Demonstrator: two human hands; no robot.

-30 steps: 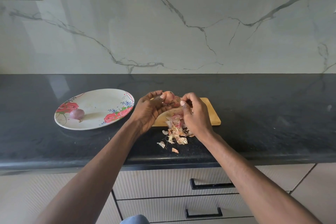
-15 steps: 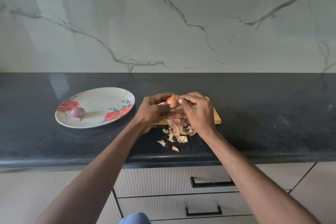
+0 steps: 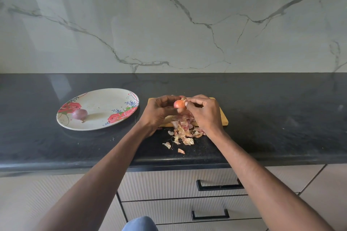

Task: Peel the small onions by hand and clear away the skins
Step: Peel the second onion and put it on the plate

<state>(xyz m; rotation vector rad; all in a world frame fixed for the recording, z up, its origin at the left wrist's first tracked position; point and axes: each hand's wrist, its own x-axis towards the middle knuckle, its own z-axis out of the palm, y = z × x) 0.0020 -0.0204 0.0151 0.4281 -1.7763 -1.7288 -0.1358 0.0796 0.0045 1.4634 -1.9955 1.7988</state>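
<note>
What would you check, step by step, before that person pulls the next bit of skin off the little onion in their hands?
1. Onion gripped by left hand: ok.
2. Right hand pinching skin at the onion's end: ok.
3. Hands held over the cutting board, so the skin drops there: ok.
4. Skins kept on the board: not ok, some lie on the countertop.
5. Plate has room beside the peeled onion: ok.
6. How much skin remains on the far side: cannot tell.
</note>
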